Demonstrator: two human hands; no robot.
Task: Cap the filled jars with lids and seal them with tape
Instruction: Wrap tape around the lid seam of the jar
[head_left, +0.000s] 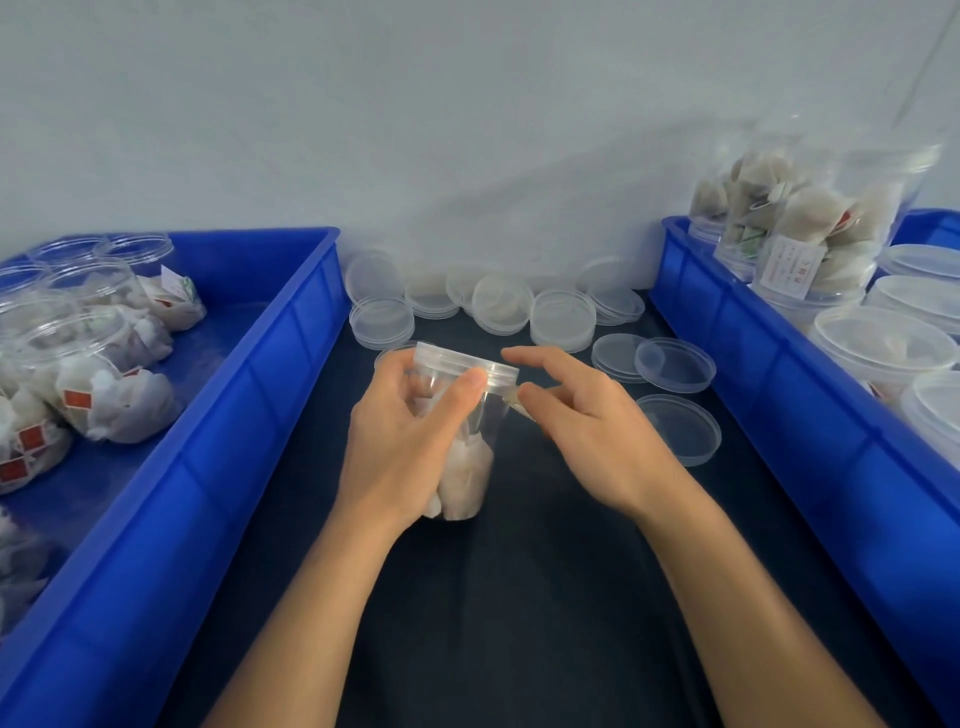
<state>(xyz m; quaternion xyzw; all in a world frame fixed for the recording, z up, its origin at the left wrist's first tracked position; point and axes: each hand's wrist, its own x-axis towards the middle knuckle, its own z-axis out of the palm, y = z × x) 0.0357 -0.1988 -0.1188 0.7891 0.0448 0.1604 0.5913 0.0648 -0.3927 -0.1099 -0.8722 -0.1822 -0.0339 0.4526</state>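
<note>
Centre of frame: left hand grips a capped jar; right hand pinches tape at its lid. Uncapped jars in the left bin remain; capped jars fill the right bin; spare lids behind

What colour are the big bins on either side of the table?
Both bins, the left bin and the right bin, are bright blue, seen in the head view.

Left hand grips clear lidded plastic jar over dark desk; right hand pinches tape strip at its lid.
</note>
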